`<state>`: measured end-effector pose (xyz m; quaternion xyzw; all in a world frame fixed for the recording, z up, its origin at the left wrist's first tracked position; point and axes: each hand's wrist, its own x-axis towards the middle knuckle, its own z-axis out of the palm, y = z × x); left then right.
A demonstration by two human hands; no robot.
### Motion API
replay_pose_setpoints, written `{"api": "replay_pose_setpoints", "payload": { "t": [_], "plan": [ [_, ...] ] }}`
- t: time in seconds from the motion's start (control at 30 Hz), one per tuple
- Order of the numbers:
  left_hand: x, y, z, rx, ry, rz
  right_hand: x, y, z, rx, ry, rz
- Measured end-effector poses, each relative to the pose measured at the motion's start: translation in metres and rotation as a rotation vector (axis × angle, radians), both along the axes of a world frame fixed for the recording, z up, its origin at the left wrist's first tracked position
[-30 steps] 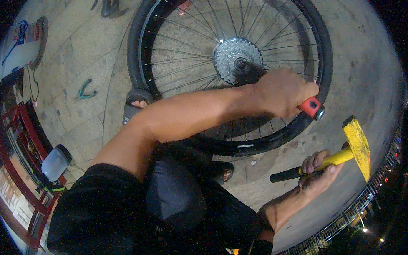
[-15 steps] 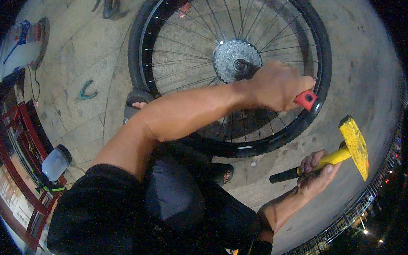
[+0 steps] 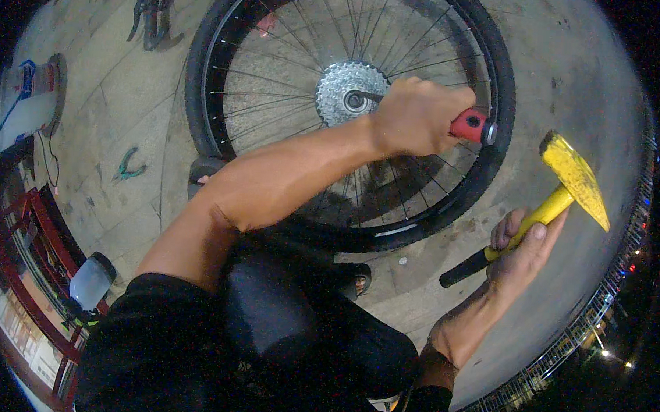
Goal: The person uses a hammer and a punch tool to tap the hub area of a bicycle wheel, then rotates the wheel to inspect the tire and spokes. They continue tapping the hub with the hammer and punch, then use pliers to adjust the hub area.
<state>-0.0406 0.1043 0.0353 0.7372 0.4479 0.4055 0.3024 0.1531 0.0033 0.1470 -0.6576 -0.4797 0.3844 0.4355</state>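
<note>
A bicycle wheel [image 3: 199, 90] lies flat on the ground in front of me, its silver cassette [image 3: 336, 88] facing up. My left hand [image 3: 422, 116] is closed around a red-handled tool [image 3: 473, 126] above the wheel's right side. A dark shaft runs from this hand to the centre of the cassette; the tool's exact kind is hidden by the fingers. To the right, beyond the tyre, my right hand [image 3: 521, 247] grips a yellow hammer [image 3: 576, 172] by its handle, with the head up and the black grip end pointing down to the left.
Teal-handled pliers [image 3: 131, 166] lie on the paving at left. A whitish tub [image 3: 36, 105], a dark red metal frame [image 3: 45, 230] and a clear container [image 3: 92, 282] stand along the left edge. Part of a black bicycle component [image 3: 156, 10] shows at the upper left. My sandalled feet are beside the tyre.
My left hand and the red-handled tool have swung up and leftward in the picture. The hammer head has risen and tilted. The wheel appears shifted left as the view moved.
</note>
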Motion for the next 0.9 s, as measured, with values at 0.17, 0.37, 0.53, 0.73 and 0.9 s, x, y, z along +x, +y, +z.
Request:
{"api": "replay_pose_setpoints", "payload": {
  "t": [0.17,0.37,0.53,0.73,0.9],
  "plan": [
    [0.001,-0.001,-0.002,0.042,0.009,0.027,0.007,0.001,-0.005,-0.054,-0.235,-0.046],
    [0.003,0.004,-0.003,0.002,0.049,0.060,0.000,0.012,0.000,-0.142,-0.214,-0.068],
    [0.003,0.008,-0.001,-0.071,0.047,0.080,0.001,0.027,0.000,-0.118,-0.175,-0.014],
    [0.003,0.010,0.001,-0.121,0.017,0.097,0.000,0.038,0.007,-0.069,-0.111,0.045],
    [0.002,0.011,0.000,-0.145,0.020,0.112,0.000,0.041,0.003,-0.154,-0.132,0.062]
  ]
}}
